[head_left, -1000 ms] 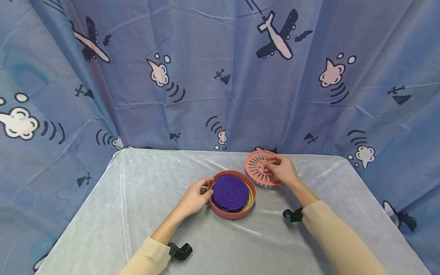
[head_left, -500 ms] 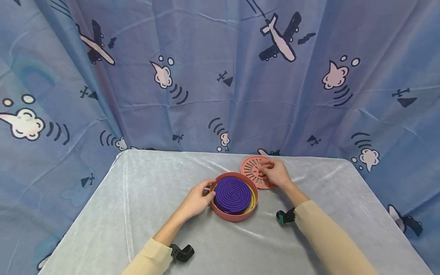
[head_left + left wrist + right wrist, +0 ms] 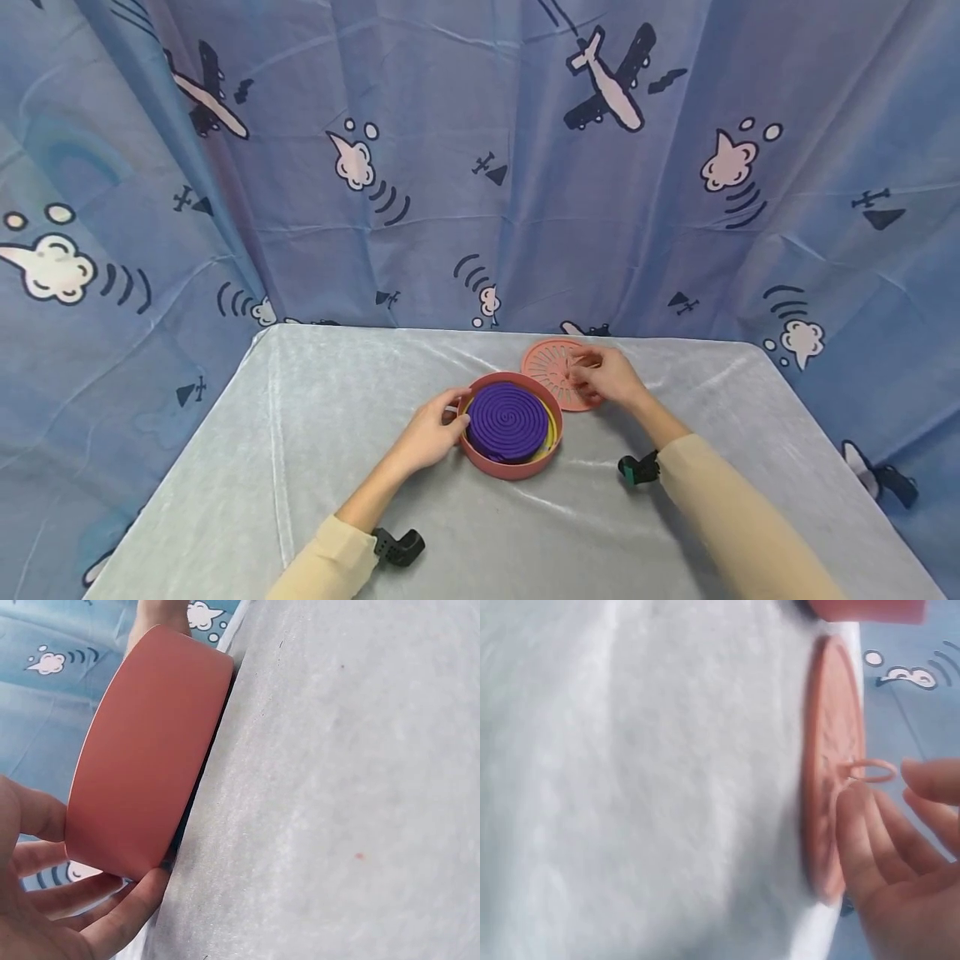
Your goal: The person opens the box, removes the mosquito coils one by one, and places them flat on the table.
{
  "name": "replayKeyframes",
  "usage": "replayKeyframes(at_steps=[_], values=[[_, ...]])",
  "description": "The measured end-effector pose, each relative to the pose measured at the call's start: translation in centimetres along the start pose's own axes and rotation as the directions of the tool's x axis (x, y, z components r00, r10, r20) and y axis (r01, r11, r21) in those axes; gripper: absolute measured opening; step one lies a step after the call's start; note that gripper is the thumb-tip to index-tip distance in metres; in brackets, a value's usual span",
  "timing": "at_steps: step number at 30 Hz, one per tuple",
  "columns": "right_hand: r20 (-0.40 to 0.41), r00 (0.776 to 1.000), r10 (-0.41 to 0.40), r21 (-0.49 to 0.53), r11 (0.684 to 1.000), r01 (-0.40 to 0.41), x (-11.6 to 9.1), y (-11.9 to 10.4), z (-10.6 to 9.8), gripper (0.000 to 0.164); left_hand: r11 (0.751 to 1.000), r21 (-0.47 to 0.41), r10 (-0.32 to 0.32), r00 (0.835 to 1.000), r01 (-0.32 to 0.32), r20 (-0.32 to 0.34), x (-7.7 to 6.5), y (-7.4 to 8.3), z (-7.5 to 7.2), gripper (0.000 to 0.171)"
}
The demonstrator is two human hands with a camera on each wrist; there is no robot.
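A round coral-red mosquito coil box (image 3: 504, 471) stands uncovered on the table. A purple spiral mosquito coil (image 3: 507, 422) lies in it, over a yellow coil (image 3: 552, 435) that is mostly hidden. My left hand (image 3: 429, 429) holds the box's left side, thumb at the rim and fingers against the wall (image 3: 146, 750). Behind and right of the box, the slotted lid (image 3: 545, 364) lies flat with its small ring (image 3: 881, 771) upright. Beside that ring is my right hand (image 3: 615, 377); its fingers touch the lid while the thumb stays apart from the ring.
A white cloth covers the table (image 3: 352, 375). Blue printed curtain (image 3: 435, 167) hangs close behind the table's back edge and along both sides. Black wrist cameras (image 3: 400, 547) jut from both wrists.
The lid has moved left toward the box and come to rest just behind its right side. My right hand went along with it. The left hand has stayed at the box.
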State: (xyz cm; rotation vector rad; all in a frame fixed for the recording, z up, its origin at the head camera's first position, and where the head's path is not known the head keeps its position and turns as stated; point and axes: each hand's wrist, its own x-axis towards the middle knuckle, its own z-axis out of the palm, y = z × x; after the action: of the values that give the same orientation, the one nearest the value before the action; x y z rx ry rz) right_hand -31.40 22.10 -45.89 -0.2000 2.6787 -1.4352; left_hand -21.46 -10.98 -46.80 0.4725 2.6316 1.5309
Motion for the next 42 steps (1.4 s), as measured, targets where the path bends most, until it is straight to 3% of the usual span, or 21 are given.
replayKeyframes(at_steps=[8,19,24,32,42], values=[[-0.001,0.999,-0.043,-0.18,0.983,0.042,-1.6,-2.0,-1.4,0.036,1.0,-0.004,-0.016,1.0,0.016,0.002,-0.1,-0.1,0.0,0.044],[0.033,0.987,-0.158,-0.23,0.96,0.161,-3.0,-5.5,-1.4,0.034,1.0,-0.004,-0.017,1.0,0.017,-0.008,0.0,-0.2,-0.2,0.044],[0.019,0.98,-0.2,-0.225,0.954,0.199,-3.6,-6.9,-0.7,0.034,1.0,0.007,-0.015,1.0,0.015,-0.017,0.1,0.0,-0.2,0.044],[0.028,0.942,-0.335,-0.243,0.912,0.332,-4.5,-7.8,1.2,0.023,1.0,-0.006,-0.016,1.0,0.016,0.0,0.1,0.1,-0.2,0.044],[0.128,0.942,-0.309,-0.257,0.907,0.333,-5.5,-8.5,3.9,0.032,1.0,-0.015,-0.017,1.0,0.017,0.015,0.0,0.1,-0.1,0.045]])
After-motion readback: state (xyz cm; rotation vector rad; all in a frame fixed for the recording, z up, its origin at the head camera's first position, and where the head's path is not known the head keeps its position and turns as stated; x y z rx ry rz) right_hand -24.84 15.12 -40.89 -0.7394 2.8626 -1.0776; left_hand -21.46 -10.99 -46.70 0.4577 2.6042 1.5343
